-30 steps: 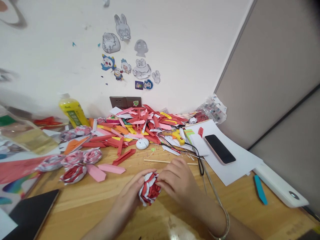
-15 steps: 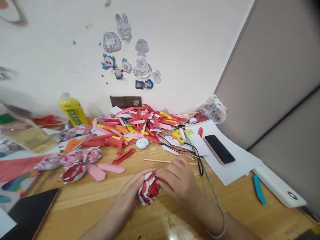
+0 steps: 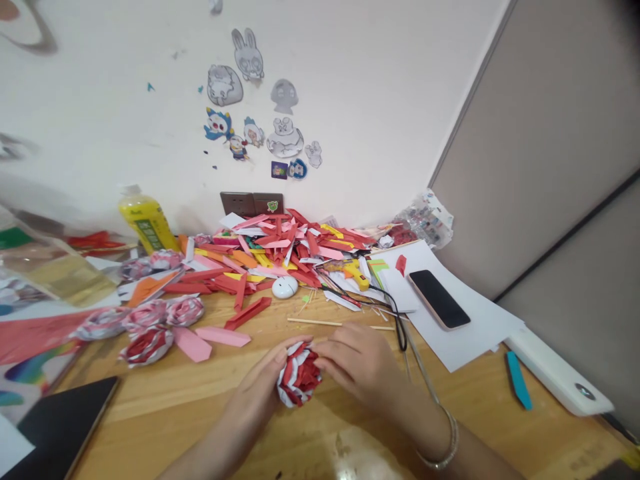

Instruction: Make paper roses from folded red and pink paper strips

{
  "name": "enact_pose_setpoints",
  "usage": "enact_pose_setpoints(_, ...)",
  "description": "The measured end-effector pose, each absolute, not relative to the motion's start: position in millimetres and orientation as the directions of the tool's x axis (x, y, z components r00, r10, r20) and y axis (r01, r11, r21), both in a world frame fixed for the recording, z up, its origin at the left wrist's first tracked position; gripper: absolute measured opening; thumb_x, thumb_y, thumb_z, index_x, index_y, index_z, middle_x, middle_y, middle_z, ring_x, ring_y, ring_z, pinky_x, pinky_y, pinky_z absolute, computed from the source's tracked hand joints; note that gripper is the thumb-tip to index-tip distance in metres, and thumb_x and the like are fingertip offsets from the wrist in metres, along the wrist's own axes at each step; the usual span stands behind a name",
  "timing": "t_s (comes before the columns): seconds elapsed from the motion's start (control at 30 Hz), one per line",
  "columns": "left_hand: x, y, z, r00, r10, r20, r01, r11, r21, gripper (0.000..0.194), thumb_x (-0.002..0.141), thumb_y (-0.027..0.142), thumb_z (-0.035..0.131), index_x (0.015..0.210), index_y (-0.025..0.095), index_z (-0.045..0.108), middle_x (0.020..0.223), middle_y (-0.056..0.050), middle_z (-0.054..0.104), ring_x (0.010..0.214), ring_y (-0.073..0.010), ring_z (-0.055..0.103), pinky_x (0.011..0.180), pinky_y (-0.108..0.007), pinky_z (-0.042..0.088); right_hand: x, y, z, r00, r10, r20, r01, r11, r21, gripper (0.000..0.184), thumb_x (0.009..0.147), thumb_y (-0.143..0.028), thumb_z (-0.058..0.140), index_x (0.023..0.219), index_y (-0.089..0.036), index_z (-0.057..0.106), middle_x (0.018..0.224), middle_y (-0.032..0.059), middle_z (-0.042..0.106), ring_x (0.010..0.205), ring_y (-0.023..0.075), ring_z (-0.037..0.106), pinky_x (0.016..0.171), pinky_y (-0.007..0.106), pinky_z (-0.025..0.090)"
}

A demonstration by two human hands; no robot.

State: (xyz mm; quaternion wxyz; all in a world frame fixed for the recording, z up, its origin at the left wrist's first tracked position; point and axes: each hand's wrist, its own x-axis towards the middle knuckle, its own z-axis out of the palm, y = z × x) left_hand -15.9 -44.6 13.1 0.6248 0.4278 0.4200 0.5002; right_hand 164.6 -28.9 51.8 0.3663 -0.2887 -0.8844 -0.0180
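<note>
A red and white paper rose [image 3: 299, 377] is held up over the wooden table [image 3: 165, 407], near its front. My left hand [image 3: 265, 373] wraps the rose from the left and behind, with some fingers hidden by it. On the other side my right hand [image 3: 350, 360] has its fingertips closed on the rose's upper right edge. To the left lie several finished paper roses, one of them a red and white rose [image 3: 147, 345]. Two folded pink paper strips [image 3: 220, 336] rest beside them.
A heap of folded paper strips [image 3: 300, 250] lies against the wall, with a yellow glue gun [image 3: 356, 273] at its right. A thin wooden stick [image 3: 310, 322] lies behind my hands. A phone [image 3: 439, 299] rests on white paper; a yellow bottle [image 3: 146, 219] stands at left.
My right hand has shifted slightly at the rose's edge, and its wrist has lowered a little. The rose has turned slightly in my left hand. Everything else stays in place.
</note>
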Motion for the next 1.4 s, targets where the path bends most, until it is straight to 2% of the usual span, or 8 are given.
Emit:
enact_pose_setpoints(0.17, -12.9, -44.0, 10.8, 0.177, 0.968, -0.175, -0.410, 0.235, 0.881, 0.040, 0.073, 0.047, 0.064, 0.103, 0.022, 0.065, 0.102, -0.007, 0.070, 0.092, -0.0237, 0.064, 0.080, -0.034, 0.049, 166.9, -32.4, 59.4, -0.509, 0.556, 0.657, 0.435, 0.825, -0.361, 0.026, 0.092, -0.029, 0.045, 0.078, -0.016, 0.063, 0.070, 0.0036, 0.064, 0.066, 0.0143, 0.054, 0.059, 0.027, 0.040)
enact_pose_setpoints(0.37, -16.5, -43.2, 8.5, 0.190, 0.965, -0.181, -0.397, 0.244, 0.885, 0.041, 0.072, 0.047, 0.064, 0.104, 0.021, 0.065, 0.105, -0.008, 0.069, 0.093, -0.0236, 0.063, 0.080, -0.034, 0.049, 162.6, -30.2, 57.0, -0.600, 0.535, 0.595, 0.404, 0.844, -0.352, 0.019, 0.089, -0.029, 0.050, 0.082, -0.016, 0.063, 0.076, 0.0041, 0.065, 0.070, 0.0153, 0.055, 0.061, 0.027, 0.041)
enact_pose_setpoints(0.5, -16.6, -43.2, 9.4, 0.186, 0.968, -0.168, -0.399, 0.230, 0.888, 0.040, 0.072, 0.047, 0.064, 0.104, 0.022, 0.065, 0.102, -0.006, 0.070, 0.092, -0.0234, 0.063, 0.080, -0.032, 0.049, 162.3, -29.9, 54.5, -0.589, 0.548, 0.594, 0.407, 0.836, -0.367, 0.018, 0.090, -0.027, 0.049, 0.083, -0.017, 0.063, 0.074, 0.0033, 0.065, 0.068, 0.0150, 0.054, 0.061, 0.027, 0.041)
enact_pose_setpoints(0.77, -17.7, -43.2, 8.2, 0.205, 0.969, -0.140, -0.296, 0.198, 0.934, 0.045, 0.071, 0.052, 0.062, 0.105, 0.023, 0.065, 0.105, -0.007, 0.069, 0.094, -0.0250, 0.062, 0.081, -0.033, 0.047, 157.0, -32.9, 53.3, -0.518, 0.656, 0.549, 0.417, 0.754, -0.507, 0.021, 0.085, -0.031, 0.057, 0.070, -0.017, 0.061, 0.066, -0.0003, 0.060, 0.065, 0.0126, 0.054, 0.060, 0.024, 0.040)
enact_pose_setpoints(0.9, -16.6, -43.5, 8.4, 0.183, 0.972, -0.146, -0.317, 0.198, 0.928, 0.047, 0.071, 0.053, 0.062, 0.106, 0.022, 0.064, 0.104, -0.007, 0.069, 0.092, -0.0256, 0.062, 0.079, -0.034, 0.048, 159.7, -32.7, 57.8, -0.553, 0.624, 0.551, 0.382, 0.778, -0.498, 0.020, 0.087, -0.033, 0.055, 0.076, -0.018, 0.064, 0.069, 0.0002, 0.063, 0.067, 0.0129, 0.055, 0.061, 0.024, 0.042)
enact_pose_setpoints(1.07, -16.1, -43.6, 10.7, 0.125, 0.984, -0.127, -0.325, 0.162, 0.932, 0.048, 0.071, 0.053, 0.062, 0.108, 0.022, 0.062, 0.105, -0.007, 0.069, 0.093, -0.0255, 0.061, 0.079, -0.034, 0.048, 161.7, -34.0, 57.9, -0.572, 0.528, 0.627, 0.363, 0.849, -0.384, 0.020, 0.090, -0.026, 0.047, 0.087, -0.017, 0.064, 0.074, 0.0039, 0.066, 0.066, 0.0149, 0.055, 0.060, 0.027, 0.042)
enact_pose_setpoints(1.27, -15.9, -47.7, 23.4, 0.100, 0.995, 0.021, -0.155, -0.005, 0.988, 0.043, 0.068, 0.052, 0.066, 0.101, 0.024, 0.065, 0.105, -0.005, 0.068, 0.102, -0.0258, 0.057, 0.085, -0.031, 0.046, 156.0, -37.8, 59.1, -0.463, 0.681, 0.568, 0.371, 0.731, -0.573, 0.017, 0.086, -0.028, 0.054, 0.076, -0.018, 0.064, 0.075, 0.0025, 0.063, 0.072, 0.0140, 0.057, 0.066, 0.027, 0.044)
enact_pose_setpoints(1.4, -15.3, -49.4, 24.5, 0.098, 0.993, 0.060, -0.115, -0.048, 0.992, 0.040, 0.070, 0.051, 0.064, 0.101, 0.026, 0.065, 0.106, -0.005, 0.068, 0.101, -0.0246, 0.058, 0.085, -0.030, 0.047, 154.2, -36.2, 58.0, -0.433, 0.771, 0.467, 0.385, 0.627, -0.678, 0.007, 0.079, -0.020, 0.063, 0.072, -0.018, 0.065, 0.072, -0.0001, 0.062, 0.071, 0.0126, 0.058, 0.067, 0.025, 0.044)
